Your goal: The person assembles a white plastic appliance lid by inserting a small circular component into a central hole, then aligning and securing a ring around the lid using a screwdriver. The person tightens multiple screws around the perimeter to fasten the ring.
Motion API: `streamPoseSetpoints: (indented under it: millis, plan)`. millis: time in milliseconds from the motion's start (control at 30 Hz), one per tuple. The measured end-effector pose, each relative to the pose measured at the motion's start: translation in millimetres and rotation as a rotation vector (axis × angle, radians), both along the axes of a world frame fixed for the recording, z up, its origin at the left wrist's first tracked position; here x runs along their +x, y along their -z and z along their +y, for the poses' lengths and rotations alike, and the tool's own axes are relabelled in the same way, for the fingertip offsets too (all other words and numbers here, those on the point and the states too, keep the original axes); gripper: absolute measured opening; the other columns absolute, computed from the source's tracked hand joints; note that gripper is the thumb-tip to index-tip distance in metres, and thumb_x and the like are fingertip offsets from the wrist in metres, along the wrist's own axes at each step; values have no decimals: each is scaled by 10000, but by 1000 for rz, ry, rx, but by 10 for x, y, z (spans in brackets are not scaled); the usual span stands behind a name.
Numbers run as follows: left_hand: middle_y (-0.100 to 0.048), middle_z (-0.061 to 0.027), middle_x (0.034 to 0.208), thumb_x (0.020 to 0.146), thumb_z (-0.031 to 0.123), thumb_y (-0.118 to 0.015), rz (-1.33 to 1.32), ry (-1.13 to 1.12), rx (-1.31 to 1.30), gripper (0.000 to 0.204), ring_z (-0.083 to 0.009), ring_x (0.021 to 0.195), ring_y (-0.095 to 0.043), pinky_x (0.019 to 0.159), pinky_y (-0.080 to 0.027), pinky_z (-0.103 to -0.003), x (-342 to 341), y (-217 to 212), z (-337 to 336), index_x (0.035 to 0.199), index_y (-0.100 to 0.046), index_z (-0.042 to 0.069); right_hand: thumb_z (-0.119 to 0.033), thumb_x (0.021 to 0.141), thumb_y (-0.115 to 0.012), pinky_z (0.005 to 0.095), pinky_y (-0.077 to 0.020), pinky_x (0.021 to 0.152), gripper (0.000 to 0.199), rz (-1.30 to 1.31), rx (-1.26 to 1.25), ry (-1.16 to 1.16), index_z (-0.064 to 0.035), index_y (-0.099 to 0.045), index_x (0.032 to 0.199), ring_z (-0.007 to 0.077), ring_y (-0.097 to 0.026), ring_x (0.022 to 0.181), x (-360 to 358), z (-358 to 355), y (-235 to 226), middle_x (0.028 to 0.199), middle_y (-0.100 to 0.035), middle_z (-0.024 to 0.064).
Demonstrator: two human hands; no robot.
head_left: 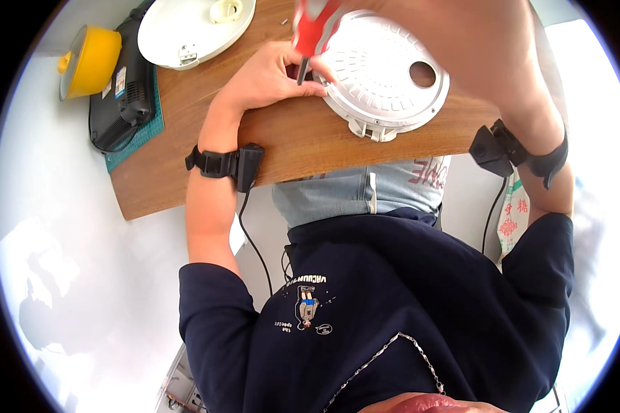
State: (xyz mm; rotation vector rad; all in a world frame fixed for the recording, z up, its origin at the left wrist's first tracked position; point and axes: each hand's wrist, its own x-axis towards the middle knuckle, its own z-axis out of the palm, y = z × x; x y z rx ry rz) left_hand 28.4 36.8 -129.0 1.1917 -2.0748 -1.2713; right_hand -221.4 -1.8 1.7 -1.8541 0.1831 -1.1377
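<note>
A white round disc (365, 65) with rings of raised slots, a hole and clips on its near rim lies at the table's front. Over its left edge stands a red and white screwdriver (315, 29), its dark shaft pointing down. My right hand (410, 12) grips the handle; it is blurred and its fingers are mostly cut off by the upper edge. My left hand (275, 74) has thumb and forefinger closed on the disc's left rim, close beside the screwdriver's tip. Whether a small part sits between those fingertips is hidden.
A white round cover (198, 41) lies at the back left of the wooden table (165, 175). Left of it, a black case (132, 96) rests on a green mat (127, 153) beside a yellow pot (95, 62). Cables hang from bands on both my forearms.
</note>
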Motion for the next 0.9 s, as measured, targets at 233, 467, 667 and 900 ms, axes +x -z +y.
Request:
streamPoseSetpoints:
  millis: [233, 467, 667, 900]
  plan:
    - [-605, 15, 816, 776, -2, -835, 4, 33, -59, 206, -99, 748, -535, 665, -416, -264, -88, -23, -81, 967, -811, 71, -387, 1073, -586, 294, -597, 760, 381, -395, 348, 439, -8, -616, 1101, 161, -697, 836, -574, -739, 164, 915, -682, 70]
    - [-585, -22, 786, 731, -114, -785, 19, -86, 30, 205, -134, 762, -610, 678, -517, -272, -110, -120, -23, 876, -803, 30, -364, 1079, -574, 359, -607, 806, 352, -727, 381, 582, -23, -624, 1012, 255, -727, 869, -1369, -1602, 547, 885, -717, 147]
    - [-590, -25, 796, 741, -98, -788, -169, -117, 83, 205, -141, 753, -596, 684, -491, -286, -249, -390, -42, 897, -795, 35, -376, 1070, -587, 389, -597, 852, 372, -956, 443, 575, -18, -608, 973, 280, -721, 876, -1897, -2105, 718, 811, -707, 152]
    - [-588, -16, 801, 828, 3, -788, -300, -94, -66, 161, -122, 719, -550, 663, -450, -278, -466, -810, -307, 979, -784, 58, -331, 1063, -597, 419, -585, 828, 297, -1090, 443, 672, -40, -571, 1009, 267, -670, 815, -1818, -2048, 483, 871, -646, 115]
